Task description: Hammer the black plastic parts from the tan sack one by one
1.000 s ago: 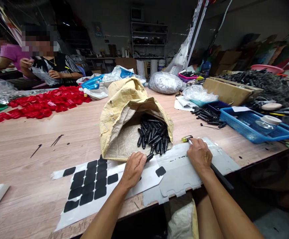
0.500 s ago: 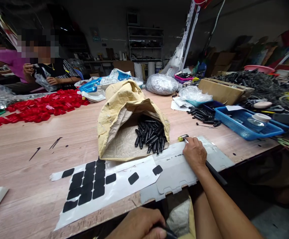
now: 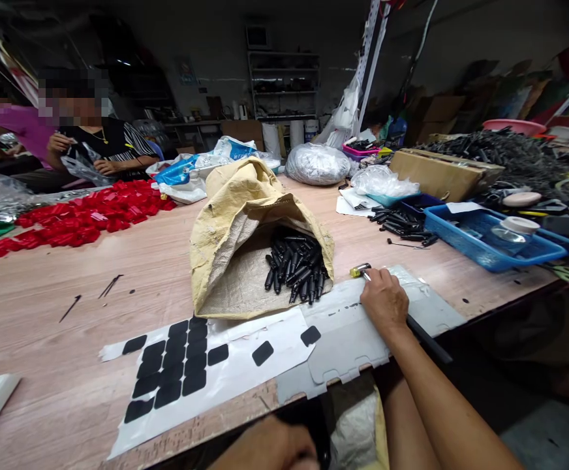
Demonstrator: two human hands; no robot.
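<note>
Two hands: the left hand (image 3: 265, 450) shows at the bottom edge of the frame, below the table's near edge and mostly cut off, so its grip cannot be told. The right hand (image 3: 385, 301) lies right of centre, fingers curled around a small hammer (image 3: 428, 339).
Small hammer: the black handle runs from under the palm to the lower right, out past the table edge. The yellow-and-metal head points to the upper left and rests on the grey card sheet (image 3: 348, 349), near the sack's mouth.
Near edge: the grey card sheet overhangs the edge at lower centre. A white backing sheet (image 3: 245, 375) carrying black pads (image 3: 174, 365) lies to its left and also reaches the edge.
Open room: bare wood of the table (image 3: 44, 339) spreads across the left of the frame, with only a few thin black pins (image 3: 111, 285) on it.
Centre: a tan sack (image 3: 235, 215) lies on its side with its mouth toward the viewer and black plastic parts (image 3: 297, 264) inside.
Right: a blue tray (image 3: 490, 254) sits near the table's right edge, with a cardboard box (image 3: 441, 173) beyond it.
Far left: a pile of red pieces (image 3: 79, 215) lies in front of two seated people in the upper left; one holds a clear bag.
Room: dim, with a shelf unit (image 3: 284, 78) against the back wall at upper centre.
</note>
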